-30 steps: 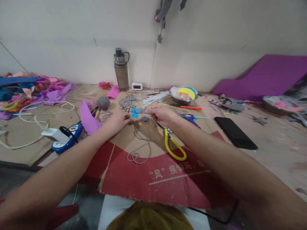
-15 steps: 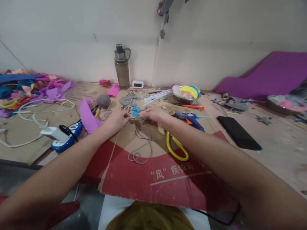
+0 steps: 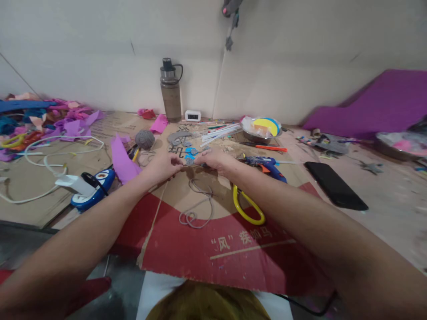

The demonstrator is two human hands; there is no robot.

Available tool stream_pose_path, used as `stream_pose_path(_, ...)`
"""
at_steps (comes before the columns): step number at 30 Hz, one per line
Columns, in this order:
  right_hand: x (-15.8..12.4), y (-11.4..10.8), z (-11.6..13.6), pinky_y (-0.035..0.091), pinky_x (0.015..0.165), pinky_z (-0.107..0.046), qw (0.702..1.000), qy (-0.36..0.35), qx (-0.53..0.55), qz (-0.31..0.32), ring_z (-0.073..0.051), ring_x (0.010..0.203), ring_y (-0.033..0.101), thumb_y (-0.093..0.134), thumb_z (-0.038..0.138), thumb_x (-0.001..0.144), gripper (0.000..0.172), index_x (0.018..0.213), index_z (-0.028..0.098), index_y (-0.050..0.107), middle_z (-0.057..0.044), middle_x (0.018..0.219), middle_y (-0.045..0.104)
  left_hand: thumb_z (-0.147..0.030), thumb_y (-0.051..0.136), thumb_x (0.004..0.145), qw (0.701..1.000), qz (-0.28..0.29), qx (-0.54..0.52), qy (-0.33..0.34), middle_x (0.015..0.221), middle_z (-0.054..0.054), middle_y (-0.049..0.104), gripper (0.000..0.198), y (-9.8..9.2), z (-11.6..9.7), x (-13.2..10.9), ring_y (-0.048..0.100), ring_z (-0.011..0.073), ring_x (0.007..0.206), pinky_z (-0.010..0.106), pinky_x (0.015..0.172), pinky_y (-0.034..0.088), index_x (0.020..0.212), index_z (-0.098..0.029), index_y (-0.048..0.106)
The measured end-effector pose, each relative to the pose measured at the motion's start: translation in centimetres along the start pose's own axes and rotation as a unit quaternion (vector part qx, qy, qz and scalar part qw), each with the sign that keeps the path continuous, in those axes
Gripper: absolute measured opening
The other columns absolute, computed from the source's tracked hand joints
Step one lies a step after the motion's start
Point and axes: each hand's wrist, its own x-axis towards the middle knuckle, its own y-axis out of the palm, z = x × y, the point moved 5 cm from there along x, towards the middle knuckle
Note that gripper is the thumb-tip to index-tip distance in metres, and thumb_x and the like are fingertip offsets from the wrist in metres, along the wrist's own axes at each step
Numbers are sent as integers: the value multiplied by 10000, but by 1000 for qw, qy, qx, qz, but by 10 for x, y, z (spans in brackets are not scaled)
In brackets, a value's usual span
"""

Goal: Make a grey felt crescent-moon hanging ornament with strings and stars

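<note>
1. Blue pieces: two or so, small and flat, lying on the cardboard between the hands, nearer the right; grey bits sit over them. Their material cannot be told. Judged from size and thinness, they should be very light, soft enough to bend, and easily nudged; best pinched at an outer edge, clear of the grey bits.
2. Right hand: fingers curled, thumb and forefinger close together just beside the blue pieces; whether anything is pinched cannot be told.
3. Left hand: fingers bent, tips towards the blue pieces; whether they grip anything cannot be told.
4. Grey string: lies in loose loops nearer the wearer. Probably limp, light and prone to tangling; best taken near a free end.
5. Yellow handle: a loop beneath the right forearm, likely stiff.
</note>
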Motion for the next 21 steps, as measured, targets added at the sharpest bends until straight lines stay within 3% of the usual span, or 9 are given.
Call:
stream_pose_path(6,0,4,0,431,447,-211,999,6,53,-7,-84,471,472,621,80,715,152,599,155,557,22,532,538,-221,590,729,985,-8,167,41,608,5,650,136,-6,-13,-2,543,108,515,231,532,388,784,-158,697)
stream_pose_path(15,-3,-4,-1,341,380,-198,998,-8,61,-7,-68,428,356,611,121,729,133,615,157,551,53,482,453,-259,578,765,998,4,16,-52,502,-19,558,118,-2,6,3,486,88,397,204,421,359,801,-162,635)
stream_pose_path(21,-7,-8,-4,401,422,-221,999,-40,37,-7,-70,455,337,630,175,713,76,654,163,583,67,507,408,-300,610,733,992,-66,110,-8,576,-1,621,203,-15,-3,1,533,116,515,226,494,356,853,-172,711)
